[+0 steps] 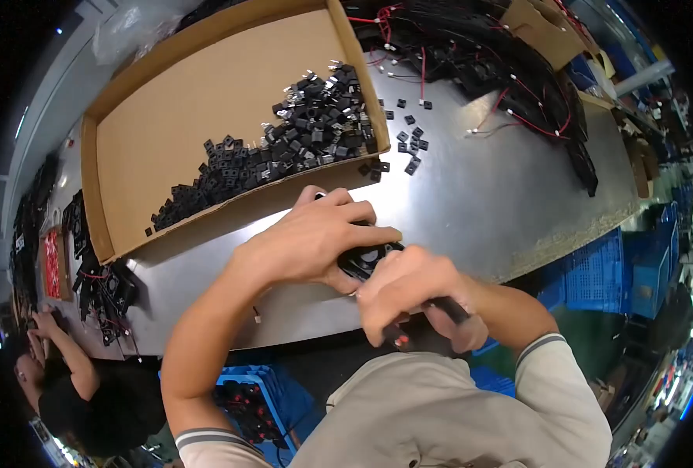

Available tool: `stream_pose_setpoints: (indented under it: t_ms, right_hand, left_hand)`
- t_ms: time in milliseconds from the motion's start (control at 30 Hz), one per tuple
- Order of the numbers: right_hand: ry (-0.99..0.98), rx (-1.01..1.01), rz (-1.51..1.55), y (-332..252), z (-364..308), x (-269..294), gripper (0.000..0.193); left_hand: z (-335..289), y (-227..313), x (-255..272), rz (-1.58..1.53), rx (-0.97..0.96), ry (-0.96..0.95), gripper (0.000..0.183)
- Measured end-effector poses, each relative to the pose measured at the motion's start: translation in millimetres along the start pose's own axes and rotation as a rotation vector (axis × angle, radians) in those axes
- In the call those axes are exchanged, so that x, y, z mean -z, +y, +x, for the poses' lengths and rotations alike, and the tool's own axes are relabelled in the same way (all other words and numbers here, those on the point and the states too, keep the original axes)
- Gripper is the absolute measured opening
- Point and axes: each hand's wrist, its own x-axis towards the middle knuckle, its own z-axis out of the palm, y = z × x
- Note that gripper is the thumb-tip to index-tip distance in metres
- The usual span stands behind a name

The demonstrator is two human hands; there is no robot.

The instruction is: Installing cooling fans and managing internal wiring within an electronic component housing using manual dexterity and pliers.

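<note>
My left hand [315, 234] is closed over a black part with a round middle [368, 256], pressing it on the metal table; it looks like a small fan, though the fingers cover much of it. My right hand [413, 285] is wrapped round a pair of pliers [449, 309], whose two dark handles stick out toward my body, one with a red spot at its end. The jaws are hidden behind my right fingers, close against the black part. Whether they grip it I cannot tell.
A shallow cardboard box [233, 204] beyond my hands holds many small black parts with metal pins. Loose black square pieces [413, 144] lie beside it. Wired black parts [479, 70] are heaped at the back right. Blue crates [596, 273] stand right; another person [74, 359] sits left.
</note>
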Motion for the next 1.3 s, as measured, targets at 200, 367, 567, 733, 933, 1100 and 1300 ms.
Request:
stream_pose_setpoints:
  t_ms: [200, 367, 567, 733, 933, 1100, 1300]
  right_hand:
    - [0.328, -0.316, -0.16, -14, -7, 0, 0.08]
    - [0.852, -0.091, -0.005, -19, -19, -15, 0.102]
    - [0.835, -0.138, -0.199, -15, -18, -35, 0.103]
    - [0.782, -0.111, -0.299, -7, -18, -43, 0.104]
    - [0.718, -0.172, -0.366, -3, -22, -43, 0.106]
    - [0.706, -0.164, -0.367, -4, -21, -47, 0.101]
    - [0.64, -0.233, -0.422, 0, -23, -46, 0.098]
  left_hand:
    - [-23, 17, -28, 0.061, 0.131, 0.235, 0.078]
    - [-21, 76, -52, 0.06, 0.536, 0.362, 0.078]
    - [-21, 113, -75, 0.06, 0.779, 0.553, 0.073]
    - [-18, 119, -79, -0.012, 0.847, 0.566, 0.076]
    - [-18, 120, -81, -0.005, 0.848, 0.562, 0.077]
    - [-19, 120, -82, -0.019, 0.853, 0.557, 0.077]
    - [-19, 122, -78, -0.012, 0.846, 0.553, 0.076]
